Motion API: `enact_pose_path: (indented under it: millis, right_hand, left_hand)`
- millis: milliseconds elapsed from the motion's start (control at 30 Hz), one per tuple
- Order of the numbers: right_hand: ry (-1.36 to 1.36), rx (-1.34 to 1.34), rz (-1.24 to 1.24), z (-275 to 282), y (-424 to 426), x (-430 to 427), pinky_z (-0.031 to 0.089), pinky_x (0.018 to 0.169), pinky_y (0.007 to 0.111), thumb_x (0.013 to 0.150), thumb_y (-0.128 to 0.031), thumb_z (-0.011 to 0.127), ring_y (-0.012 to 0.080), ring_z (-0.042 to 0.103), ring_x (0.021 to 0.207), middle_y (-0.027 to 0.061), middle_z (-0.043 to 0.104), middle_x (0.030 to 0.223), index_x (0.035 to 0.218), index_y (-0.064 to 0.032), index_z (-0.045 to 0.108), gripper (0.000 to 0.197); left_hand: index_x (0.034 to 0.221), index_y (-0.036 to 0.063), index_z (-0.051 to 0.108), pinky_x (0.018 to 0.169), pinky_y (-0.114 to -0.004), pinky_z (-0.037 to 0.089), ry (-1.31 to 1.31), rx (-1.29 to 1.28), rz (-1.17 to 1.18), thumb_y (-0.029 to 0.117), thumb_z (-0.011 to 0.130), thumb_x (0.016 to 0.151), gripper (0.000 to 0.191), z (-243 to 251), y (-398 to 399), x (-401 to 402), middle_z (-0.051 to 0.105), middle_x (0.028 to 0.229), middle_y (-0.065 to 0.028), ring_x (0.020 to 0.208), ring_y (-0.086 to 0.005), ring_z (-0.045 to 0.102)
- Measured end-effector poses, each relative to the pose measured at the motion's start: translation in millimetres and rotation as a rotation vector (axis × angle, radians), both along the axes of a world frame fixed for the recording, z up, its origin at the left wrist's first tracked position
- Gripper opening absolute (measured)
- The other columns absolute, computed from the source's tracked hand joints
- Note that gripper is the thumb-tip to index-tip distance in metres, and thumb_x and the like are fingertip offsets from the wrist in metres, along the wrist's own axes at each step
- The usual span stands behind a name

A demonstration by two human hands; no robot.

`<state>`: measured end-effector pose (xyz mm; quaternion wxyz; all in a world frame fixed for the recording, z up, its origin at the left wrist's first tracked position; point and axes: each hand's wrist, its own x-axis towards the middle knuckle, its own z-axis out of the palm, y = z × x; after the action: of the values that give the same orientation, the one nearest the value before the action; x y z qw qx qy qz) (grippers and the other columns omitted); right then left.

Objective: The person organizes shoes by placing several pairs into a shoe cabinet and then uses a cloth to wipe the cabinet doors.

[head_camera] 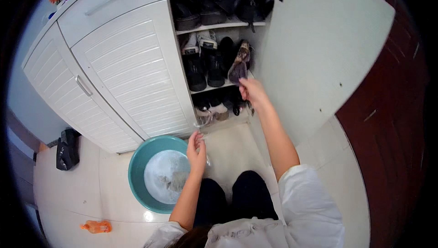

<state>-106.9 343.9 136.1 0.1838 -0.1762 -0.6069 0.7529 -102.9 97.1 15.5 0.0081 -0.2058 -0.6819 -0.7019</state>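
Observation:
My right hand [251, 91] reaches to the middle shelf of a white shoe cabinet, its fingers closed on the near end of a brownish patterned shoe [240, 61]. Beside that shoe stand black shoes [215, 68] and a pair with white parts [207, 39]. My left hand [196, 148] is held over the right rim of a teal plastic basin [137, 179], fingers slightly curled and holding nothing. Foamy water [159, 166] fills the basin's bottom, with a greyish cloth-like thing [174, 181] in it.
The cabinet's open door [325, 42] stands at my right. Black footwear crowds the upper shelf [219, 26]; more shoes [219, 111] lie at the bottom. An orange bottle [97, 226] lies on the tiled floor, and a black bag-like thing [67, 150] is at the left wall.

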Motion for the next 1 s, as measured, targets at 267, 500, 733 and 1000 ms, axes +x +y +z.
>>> enact_pose_path:
  millis: [267,500,733,1000]
  right_hand:
    - [0.010,-0.289,-0.008,61.9,61.4,-139.2,0.040,0.044,0.026,0.083,-0.023,0.052,0.0134,0.044,0.048,0.0043,0.049,0.059,0.071,-0.0017,0.046,0.026]
    - [0.334,-0.164,-0.119,31.8,20.3,-129.9,0.044,0.077,0.031,0.087,-0.011,0.040,0.0263,0.050,0.099,0.0206,0.046,0.111,0.131,0.0000,-0.006,0.065]
    - [0.282,0.557,-0.370,36.5,73.6,-121.1,0.034,0.090,0.032,0.082,-0.008,0.044,0.0253,0.040,0.112,0.0166,0.037,0.126,0.128,0.0004,0.024,0.051]
    - [0.736,1.585,-1.029,19.8,-40.0,98.4,0.037,0.084,0.042,0.074,-0.010,0.050,0.0321,0.048,0.095,0.0151,0.052,0.101,0.105,-0.0060,0.049,0.031]
  left_hand:
    - [0.107,-0.0018,0.050,0.072,-0.026,0.044,-0.160,-0.123,-0.002,0.000,0.047,0.078,0.029,-60.9,-17.9,-4.0,0.058,0.090,-0.0105,0.078,-0.0147,0.056]
    - [0.110,-0.0015,0.048,0.074,-0.029,0.044,-0.051,-0.368,-0.042,0.003,0.049,0.076,0.034,-109.2,-25.7,12.1,0.058,0.092,-0.0155,0.081,-0.0226,0.057]
    - [0.115,-0.0013,0.043,0.082,-0.035,0.040,0.056,-0.501,-0.174,0.004,0.050,0.073,0.043,-97.0,-18.1,40.0,0.054,0.103,-0.0189,0.094,-0.0296,0.052]
    - [0.124,0.0033,0.031,0.088,-0.044,0.033,0.396,-0.935,-0.008,0.022,0.060,0.068,0.066,-136.3,-66.2,56.2,0.039,0.121,-0.0193,0.108,-0.0350,0.041]
